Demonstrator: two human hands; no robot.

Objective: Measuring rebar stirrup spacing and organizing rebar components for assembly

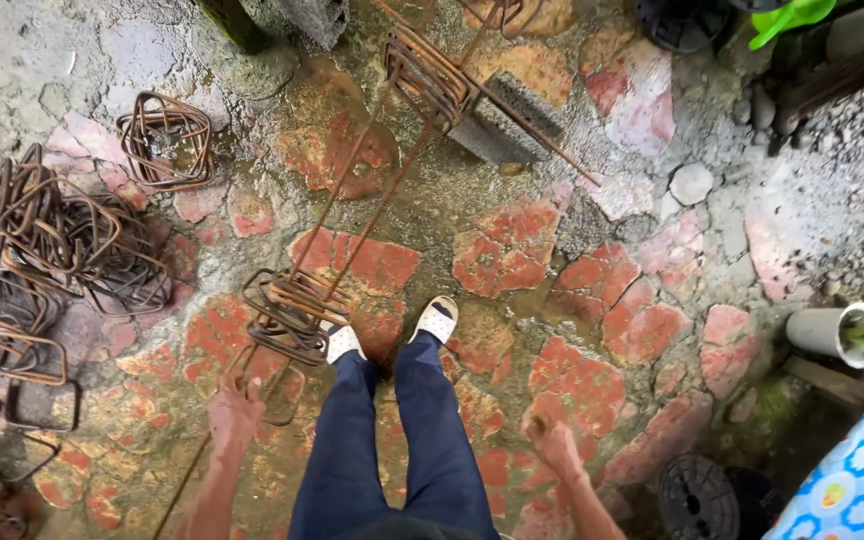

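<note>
On a wet, cracked floor (512, 190) of red stone fragments set in grey mortar, you stand in dark blue trousers and white perforated clogs (436, 320), looking straight down. Your left hand (235, 412) closes its fingers around a rusty rebar stirrup (270, 392), a rectangular loop at the near end of a long cage of thin rusted bars (352, 190) that runs away from you across the floor. More stirrups bunch together on those bars just beside your left foot, and a second cluster (430, 82) sits at the far end. Your right hand (552, 440) hangs apart from the steel, fingers curled shut and holding nothing that can be made out. To your left lies a tangled heap of spare stirrups (42, 250), brown and flaking, with one square bundle (166, 140) set apart. A grey pipe end (824, 330) with green leaves and a patterned blue cloth (857, 480) crowd the right edge; a black round plastic lid (697, 497) lies near it.
</note>
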